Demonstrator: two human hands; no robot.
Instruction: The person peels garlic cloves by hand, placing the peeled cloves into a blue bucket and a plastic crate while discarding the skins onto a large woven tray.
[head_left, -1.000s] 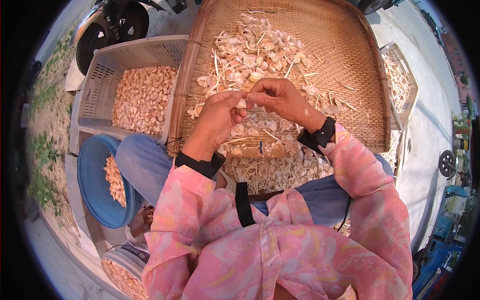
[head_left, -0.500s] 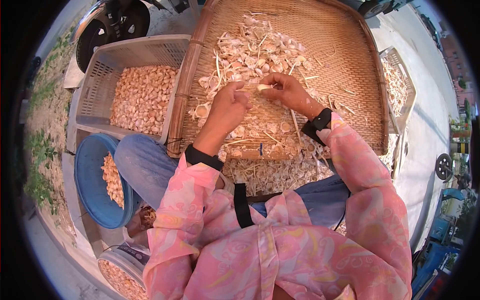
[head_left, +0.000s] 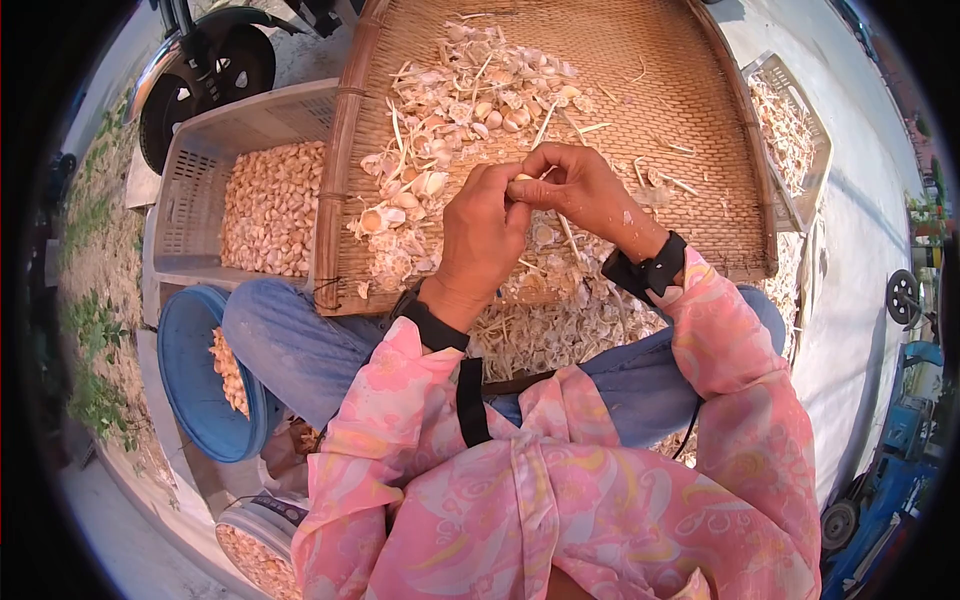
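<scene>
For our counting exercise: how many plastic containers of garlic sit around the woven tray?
4: a grey crate left of the tray, a blue tub below it, a white bucket at the bottom edge, and a crate at right, partly under the tray. More may be hidden.

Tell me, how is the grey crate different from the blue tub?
The grey crate is boxy with slotted walls; the blue tub is round and solid. The grey crate holds a wide layer of garlic cloves; the blue tub only a small heap. Both hold cloves.
</scene>
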